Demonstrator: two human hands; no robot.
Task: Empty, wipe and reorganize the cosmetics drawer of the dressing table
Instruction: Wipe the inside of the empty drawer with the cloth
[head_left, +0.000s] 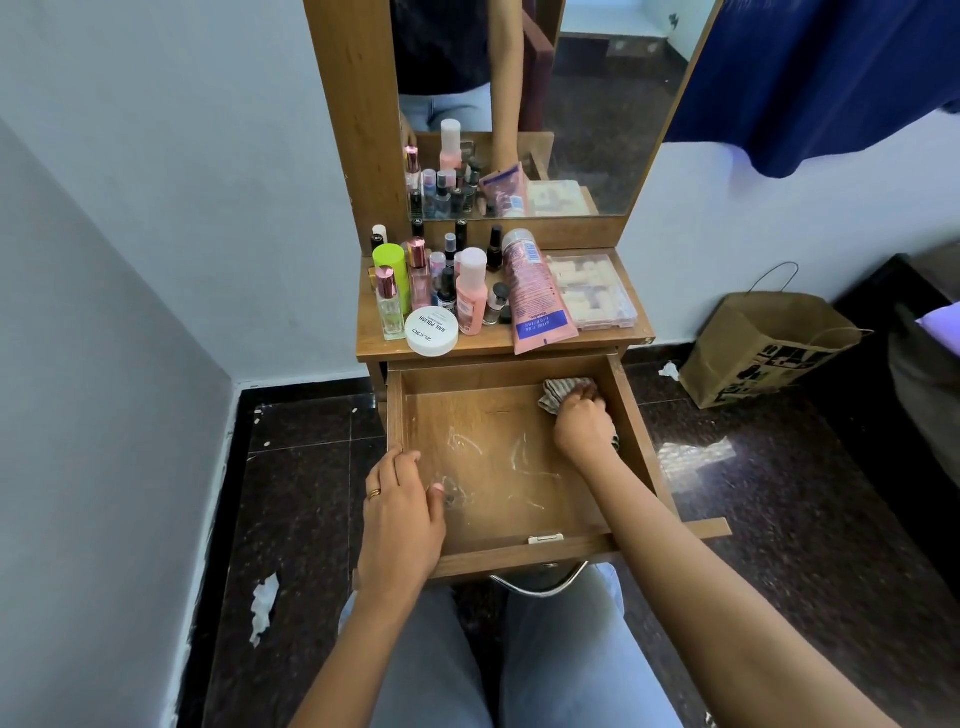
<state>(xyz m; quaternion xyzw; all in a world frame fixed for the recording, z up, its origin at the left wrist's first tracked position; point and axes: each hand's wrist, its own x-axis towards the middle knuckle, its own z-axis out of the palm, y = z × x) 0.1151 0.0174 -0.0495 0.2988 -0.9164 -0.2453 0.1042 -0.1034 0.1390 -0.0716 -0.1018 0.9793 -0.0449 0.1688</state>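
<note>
The wooden drawer of the dressing table is pulled out and holds no cosmetics; whitish smears mark its floor. My right hand grips a striped grey cloth in the drawer's far right corner. My left hand rests on the drawer's left wall near the front, fingers over the rim and thumb inside. The cosmetics stand on the tabletop above: a pink tube, a pink bottle, a white nail-polish-remover tub, a green bottle, several small bottles and a clear compartment box.
A mirror rises behind the tabletop. A brown paper bag stands on the dark floor at the right, beside a dark piece of furniture. White walls close the left side. Blue fabric hangs at the upper right. Paper scraps lie on the floor.
</note>
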